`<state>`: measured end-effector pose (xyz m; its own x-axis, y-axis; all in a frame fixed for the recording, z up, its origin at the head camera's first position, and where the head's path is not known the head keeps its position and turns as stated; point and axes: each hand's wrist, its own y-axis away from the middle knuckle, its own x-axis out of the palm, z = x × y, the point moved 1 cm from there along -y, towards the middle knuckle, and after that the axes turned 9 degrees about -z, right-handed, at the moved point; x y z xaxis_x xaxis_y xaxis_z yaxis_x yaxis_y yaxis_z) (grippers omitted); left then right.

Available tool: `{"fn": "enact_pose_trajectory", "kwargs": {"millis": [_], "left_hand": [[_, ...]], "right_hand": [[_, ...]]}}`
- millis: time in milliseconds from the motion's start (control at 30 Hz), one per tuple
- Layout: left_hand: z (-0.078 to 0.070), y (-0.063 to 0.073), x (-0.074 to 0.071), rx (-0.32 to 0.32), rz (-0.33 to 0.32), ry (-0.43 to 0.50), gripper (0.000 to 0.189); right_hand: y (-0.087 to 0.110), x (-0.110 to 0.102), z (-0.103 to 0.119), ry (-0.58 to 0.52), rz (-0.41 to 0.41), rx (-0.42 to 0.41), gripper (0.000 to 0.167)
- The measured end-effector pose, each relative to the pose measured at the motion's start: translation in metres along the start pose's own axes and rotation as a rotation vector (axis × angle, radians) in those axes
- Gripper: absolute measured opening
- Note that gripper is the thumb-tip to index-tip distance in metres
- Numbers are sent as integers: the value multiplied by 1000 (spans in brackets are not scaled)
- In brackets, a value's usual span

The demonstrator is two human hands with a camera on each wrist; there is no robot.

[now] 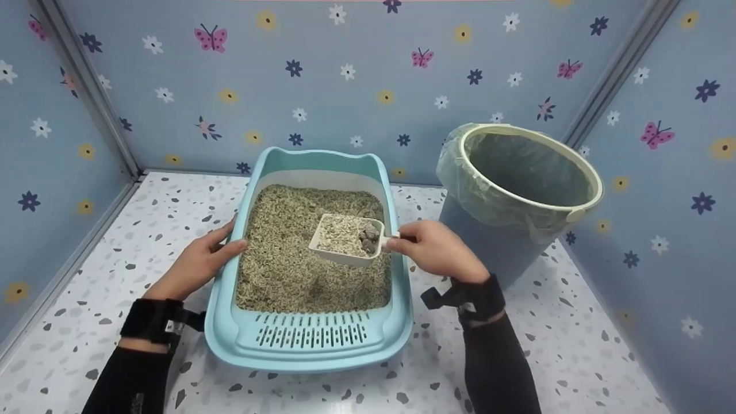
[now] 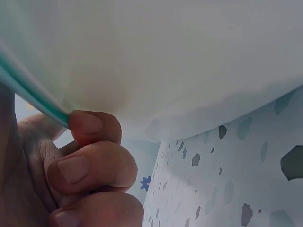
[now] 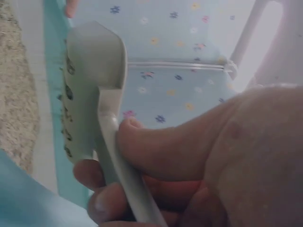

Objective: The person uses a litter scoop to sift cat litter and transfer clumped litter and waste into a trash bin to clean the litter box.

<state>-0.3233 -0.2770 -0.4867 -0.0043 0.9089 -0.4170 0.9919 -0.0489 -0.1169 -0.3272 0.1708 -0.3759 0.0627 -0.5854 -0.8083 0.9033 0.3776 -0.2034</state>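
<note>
A blue cat litter box (image 1: 310, 359) filled with tan litter (image 1: 287, 247) stands on the speckled surface. My left hand (image 1: 198, 259) grips its left rim, thumb on top; in the left wrist view the fingers (image 2: 94, 170) curl under the rim's edge. My right hand (image 1: 437, 247) holds a white litter scoop (image 1: 348, 259) by its handle, above the right half of the litter. Pale litter and a few grey-brown clumps (image 1: 369, 237) lie in the scoop. In the right wrist view, thumb and fingers wrap round the scoop handle (image 3: 130, 179), and slots show in the scoop's underside.
To the right of the box stands a tall grey-blue trash bin (image 1: 477, 247) lined with a translucent bag (image 1: 483, 201), its cream ring (image 1: 537, 201) round the open top. Patterned blue walls (image 1: 356, 75) enclose the speckled surface (image 1: 144, 230) at the back and sides.
</note>
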Motion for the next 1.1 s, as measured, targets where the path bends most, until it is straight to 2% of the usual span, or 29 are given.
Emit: {"fn": "enact_pose_trajectory", "kwargs": {"millis": [100, 267, 400, 567, 733, 900, 1100], "left_hand": [[0, 0, 0, -3, -4, 5, 77], [2, 2, 1, -27, -6, 5, 77], [2, 2, 1, -24, -15, 0, 76], [2, 2, 2, -23, -1, 8, 77], [1, 3, 1, -25, 3, 2, 77], [0, 1, 0, -27, -3, -14, 77], [0, 1, 2, -21, -11, -25, 77]], "right_hand": [[1, 0, 1, 9, 0, 10, 43], [-3, 6, 1, 0, 43, -28, 43], [2, 1, -3, 15, 25, 3, 37], [-2, 8, -4, -14, 55, -25, 39], [1, 4, -3, -3, 17, 13, 38], [-3, 7, -1, 8, 59, -6, 40], [0, 1, -4, 44, 1, 4, 37]]}}
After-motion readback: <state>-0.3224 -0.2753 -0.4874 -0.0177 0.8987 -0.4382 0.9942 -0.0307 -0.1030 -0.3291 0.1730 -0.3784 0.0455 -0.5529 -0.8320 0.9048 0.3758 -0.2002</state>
